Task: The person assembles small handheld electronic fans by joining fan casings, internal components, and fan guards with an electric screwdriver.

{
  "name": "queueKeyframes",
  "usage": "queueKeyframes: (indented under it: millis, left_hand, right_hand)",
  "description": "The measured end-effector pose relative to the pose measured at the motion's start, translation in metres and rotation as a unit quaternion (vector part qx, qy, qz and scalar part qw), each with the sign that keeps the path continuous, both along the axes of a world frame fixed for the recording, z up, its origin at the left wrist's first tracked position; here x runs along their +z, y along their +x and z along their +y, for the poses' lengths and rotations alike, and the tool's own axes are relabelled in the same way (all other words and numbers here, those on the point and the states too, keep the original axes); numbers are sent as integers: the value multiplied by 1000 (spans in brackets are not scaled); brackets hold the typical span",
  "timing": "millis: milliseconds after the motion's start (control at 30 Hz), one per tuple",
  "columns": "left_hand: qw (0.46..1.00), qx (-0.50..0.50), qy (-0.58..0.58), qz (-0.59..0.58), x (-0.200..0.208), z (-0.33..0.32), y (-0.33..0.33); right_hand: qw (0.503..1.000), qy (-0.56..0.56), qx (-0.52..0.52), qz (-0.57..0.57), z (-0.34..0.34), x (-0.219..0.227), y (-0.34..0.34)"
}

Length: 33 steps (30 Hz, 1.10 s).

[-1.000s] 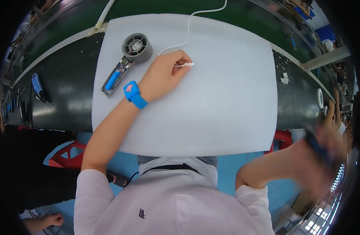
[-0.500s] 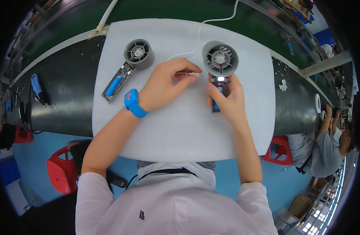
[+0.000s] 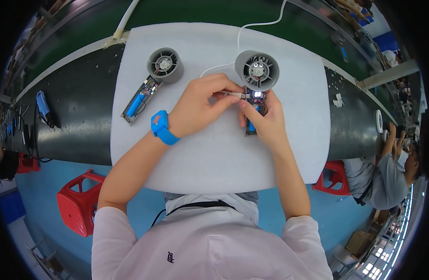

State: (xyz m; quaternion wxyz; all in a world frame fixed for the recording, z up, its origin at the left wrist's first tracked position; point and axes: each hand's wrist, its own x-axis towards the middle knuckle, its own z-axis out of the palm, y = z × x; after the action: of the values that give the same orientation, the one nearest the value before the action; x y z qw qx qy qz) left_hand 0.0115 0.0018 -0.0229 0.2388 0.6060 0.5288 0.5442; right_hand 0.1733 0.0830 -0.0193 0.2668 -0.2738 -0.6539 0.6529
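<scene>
My left hand (image 3: 203, 105) pinches the plug of a white cable (image 3: 252, 25) and holds it against the circuit board of a grey handheld fan (image 3: 256, 70) lying on the white foam pad (image 3: 214, 154). A small light glows on that board. My right hand (image 3: 263, 119) grips the fan's open handle with its blue battery from below. A blue wristband (image 3: 162, 128) sits on my left wrist. A second grey fan (image 3: 164, 65) with its open handle and blue battery (image 3: 136, 101) lies to the left, untouched.
The pad lies on a dark conveyor belt (image 3: 70, 126) with a green strip behind. A blue tool (image 3: 43, 106) rests at the belt's left. Red stools (image 3: 77, 205) stand on the blue floor. Another person (image 3: 387, 172) works at the right.
My right hand brought a second fan onto the pad from the right. My left hand carried the cable plug over to its board, where a light now glows.
</scene>
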Motion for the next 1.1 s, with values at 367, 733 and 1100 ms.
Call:
queueKeyframes:
  millis: [367, 733, 1100]
  left_hand:
    - [998, 21, -28, -58, -1, 0, 3]
    - [998, 60, 25, -24, 5, -1, 5]
    - [997, 55, -31, -51, -8, 2, -6]
  right_hand:
    - [999, 32, 3, -33, -1, 12, -2]
    - [939, -258, 154, 168, 14, -4, 3]
    - [931, -185, 236, 207, 26, 40, -47]
